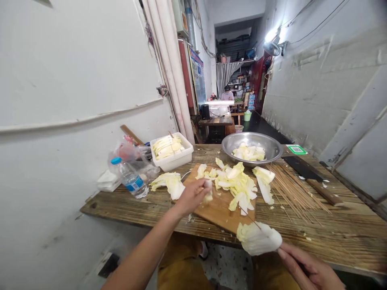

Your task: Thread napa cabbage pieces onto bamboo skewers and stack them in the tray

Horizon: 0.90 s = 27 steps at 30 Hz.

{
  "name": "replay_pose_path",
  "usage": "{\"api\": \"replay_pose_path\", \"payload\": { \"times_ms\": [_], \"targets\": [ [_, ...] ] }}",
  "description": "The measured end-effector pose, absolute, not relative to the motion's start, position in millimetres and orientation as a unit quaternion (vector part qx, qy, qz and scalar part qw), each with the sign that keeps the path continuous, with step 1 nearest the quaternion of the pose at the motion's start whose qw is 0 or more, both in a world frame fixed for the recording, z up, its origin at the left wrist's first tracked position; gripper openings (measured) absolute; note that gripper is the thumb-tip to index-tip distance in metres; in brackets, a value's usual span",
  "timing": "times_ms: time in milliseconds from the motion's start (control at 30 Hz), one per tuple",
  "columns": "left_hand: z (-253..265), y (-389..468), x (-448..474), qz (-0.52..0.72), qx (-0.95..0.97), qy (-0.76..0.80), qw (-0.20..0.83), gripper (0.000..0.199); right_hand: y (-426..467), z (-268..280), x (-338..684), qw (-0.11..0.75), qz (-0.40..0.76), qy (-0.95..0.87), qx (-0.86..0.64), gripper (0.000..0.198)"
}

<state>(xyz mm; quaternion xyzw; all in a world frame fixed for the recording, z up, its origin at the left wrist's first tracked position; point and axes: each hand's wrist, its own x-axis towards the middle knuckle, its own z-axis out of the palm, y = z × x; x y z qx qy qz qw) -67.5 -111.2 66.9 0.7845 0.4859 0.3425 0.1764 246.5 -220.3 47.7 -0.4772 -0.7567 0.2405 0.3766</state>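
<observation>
My left hand [192, 196] is over the cutting board [208, 210], its fingers pinched on a small pale piece of cabbage [208, 191]. At the lower right, my right hand [306, 266] grips the base of a white and yellow cabbage leaf [261, 241] in front of the table edge. A thin skewer [248, 216] passes through this leaf, its tip pointing up and left. Loose cabbage leaves [237, 181] lie heaped on the board. Another leaf [264, 185] rests to its right, and a larger leaf [169, 183] to its left.
A steel bowl [273, 151] with cabbage stands behind the board. Back left is a white tub [178, 162] of skewered cabbage. Bamboo skewers [298, 193] and a cleaver [325, 191] lie right; a water bottle [130, 179] stands left. A person [227, 94] is far back.
</observation>
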Motion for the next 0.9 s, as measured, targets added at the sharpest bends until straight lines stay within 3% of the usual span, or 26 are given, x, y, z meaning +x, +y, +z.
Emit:
{"api": "replay_pose_path", "payload": {
  "times_ms": [100,233,400,900],
  "targets": [
    [70,-141,-40,0.407,0.637,0.437,0.487,0.028,-221,55,241,0.369,0.238,-0.766,-0.47,0.027],
    [59,-165,-21,0.477,0.45,0.411,0.634,0.029,-225,60,235,0.339,0.267,-0.766,-0.476,0.029],
    [55,-170,-16,0.497,0.338,0.386,0.7,0.036,-230,61,232,0.314,0.298,-0.757,-0.49,0.032],
    [56,-174,-13,0.48,0.29,0.357,0.747,0.026,-230,65,227,0.311,0.344,-0.741,-0.487,0.033]
  ]
}}
